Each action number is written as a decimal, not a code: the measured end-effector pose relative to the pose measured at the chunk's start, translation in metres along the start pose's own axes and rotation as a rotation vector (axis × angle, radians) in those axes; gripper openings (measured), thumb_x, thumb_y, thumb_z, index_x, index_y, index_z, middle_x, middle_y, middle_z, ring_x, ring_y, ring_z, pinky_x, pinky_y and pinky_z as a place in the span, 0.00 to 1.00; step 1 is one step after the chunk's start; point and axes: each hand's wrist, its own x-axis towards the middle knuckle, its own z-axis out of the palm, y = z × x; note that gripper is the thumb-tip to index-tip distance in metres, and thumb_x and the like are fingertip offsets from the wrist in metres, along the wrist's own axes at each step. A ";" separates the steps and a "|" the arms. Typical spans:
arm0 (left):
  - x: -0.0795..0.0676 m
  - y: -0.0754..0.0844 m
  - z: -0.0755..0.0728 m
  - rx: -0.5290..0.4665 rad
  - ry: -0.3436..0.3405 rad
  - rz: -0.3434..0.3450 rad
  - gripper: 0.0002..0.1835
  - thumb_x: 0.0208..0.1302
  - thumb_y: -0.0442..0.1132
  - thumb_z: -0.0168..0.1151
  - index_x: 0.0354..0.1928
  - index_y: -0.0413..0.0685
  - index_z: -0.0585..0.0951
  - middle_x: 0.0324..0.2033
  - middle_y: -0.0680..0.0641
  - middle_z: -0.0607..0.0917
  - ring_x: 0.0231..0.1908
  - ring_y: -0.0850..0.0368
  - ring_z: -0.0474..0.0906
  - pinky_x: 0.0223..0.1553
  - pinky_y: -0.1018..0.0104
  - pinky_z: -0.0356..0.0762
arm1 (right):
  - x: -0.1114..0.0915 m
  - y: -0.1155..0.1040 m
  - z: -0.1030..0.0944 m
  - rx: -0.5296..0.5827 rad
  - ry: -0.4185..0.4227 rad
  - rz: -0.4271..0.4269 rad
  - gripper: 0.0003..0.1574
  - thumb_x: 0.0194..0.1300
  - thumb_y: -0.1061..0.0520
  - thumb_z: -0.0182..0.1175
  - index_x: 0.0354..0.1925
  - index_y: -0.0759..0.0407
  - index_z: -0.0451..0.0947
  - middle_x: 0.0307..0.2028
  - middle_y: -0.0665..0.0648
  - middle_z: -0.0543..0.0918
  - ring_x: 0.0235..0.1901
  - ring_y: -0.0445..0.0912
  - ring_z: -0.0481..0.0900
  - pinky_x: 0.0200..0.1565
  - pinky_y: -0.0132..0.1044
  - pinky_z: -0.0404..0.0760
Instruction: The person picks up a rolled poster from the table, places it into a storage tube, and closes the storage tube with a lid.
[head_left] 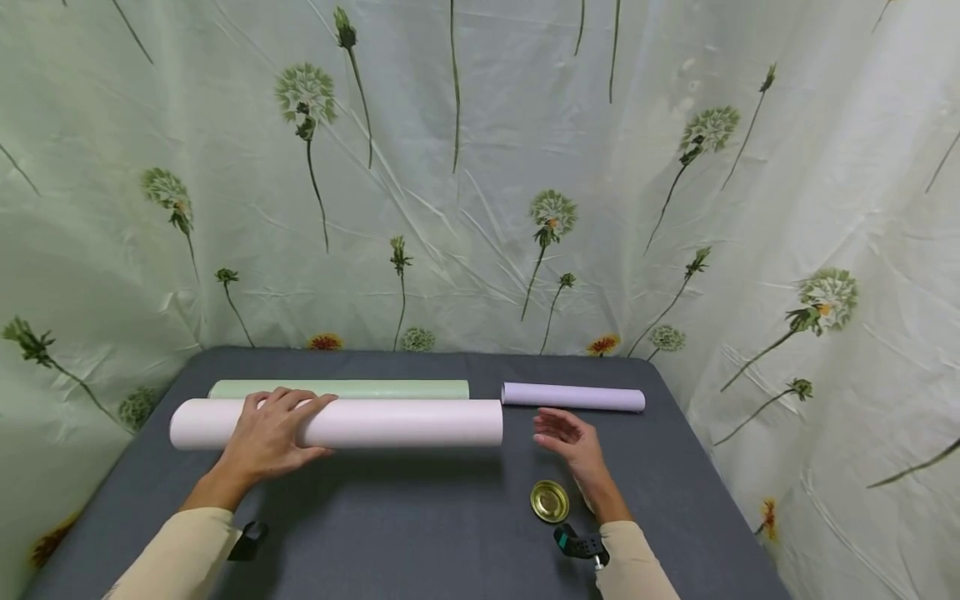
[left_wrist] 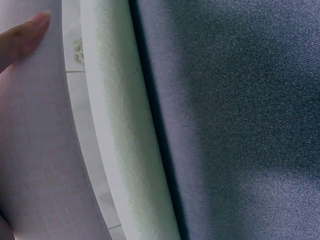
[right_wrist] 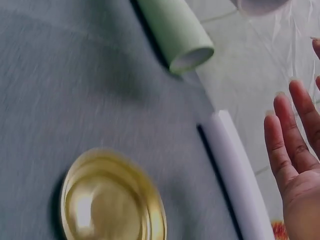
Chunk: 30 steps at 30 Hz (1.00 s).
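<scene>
A thick pale pink roll (head_left: 405,423) is held above the table by my left hand (head_left: 273,433), fingers over its top and thumb along the near side. In the left wrist view the thumb lies against the same roll (left_wrist: 45,150). Behind it a light green roll (head_left: 405,389) lies on the table. My right hand (head_left: 572,440) hangs to the right of the pink roll's end, fingers loosely bent and holding nothing. Just beyond that hand lies a thinner lilac roll (head_left: 573,397). A round gold dish (head_left: 550,501) sits nearer me, beside the right wrist.
The dark grey cloth-covered table (head_left: 405,533) ends at the back against a pale curtain (head_left: 480,200) printed with dandelions. More curtain hangs on the left and right. Black camera mounts (head_left: 581,543) stick out from both wrists.
</scene>
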 end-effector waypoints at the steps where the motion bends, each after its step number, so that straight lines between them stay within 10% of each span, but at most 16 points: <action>1: 0.000 0.000 0.000 0.000 -0.001 0.000 0.40 0.35 0.57 0.78 0.55 0.53 0.79 0.44 0.45 0.82 0.47 0.43 0.76 0.47 0.37 0.65 | -0.002 0.001 -0.003 -0.017 0.007 -0.003 0.31 0.55 0.73 0.65 0.56 0.83 0.67 0.47 0.70 0.81 0.45 0.47 0.83 0.46 0.35 0.81; 14: -0.002 -0.003 -0.005 0.002 0.017 0.000 0.39 0.34 0.56 0.79 0.55 0.53 0.79 0.43 0.45 0.82 0.46 0.43 0.76 0.45 0.38 0.65 | -0.041 0.018 -0.043 -0.353 0.077 -0.027 0.26 0.57 0.67 0.67 0.54 0.72 0.75 0.52 0.69 0.79 0.50 0.47 0.77 0.50 0.35 0.74; 25: -0.003 -0.004 -0.002 -0.002 0.009 -0.016 0.40 0.34 0.57 0.79 0.55 0.53 0.80 0.44 0.46 0.82 0.47 0.43 0.76 0.46 0.38 0.65 | -0.074 0.034 -0.065 -0.568 0.276 0.188 0.33 0.52 0.60 0.73 0.57 0.64 0.76 0.57 0.61 0.73 0.52 0.32 0.64 0.54 0.37 0.66; 30: -0.003 -0.004 -0.001 -0.001 0.008 -0.018 0.40 0.34 0.57 0.79 0.55 0.53 0.80 0.44 0.45 0.82 0.47 0.43 0.76 0.46 0.38 0.65 | -0.081 0.038 -0.072 -0.648 0.265 0.185 0.38 0.49 0.58 0.75 0.58 0.64 0.75 0.57 0.65 0.72 0.54 0.41 0.64 0.54 0.41 0.63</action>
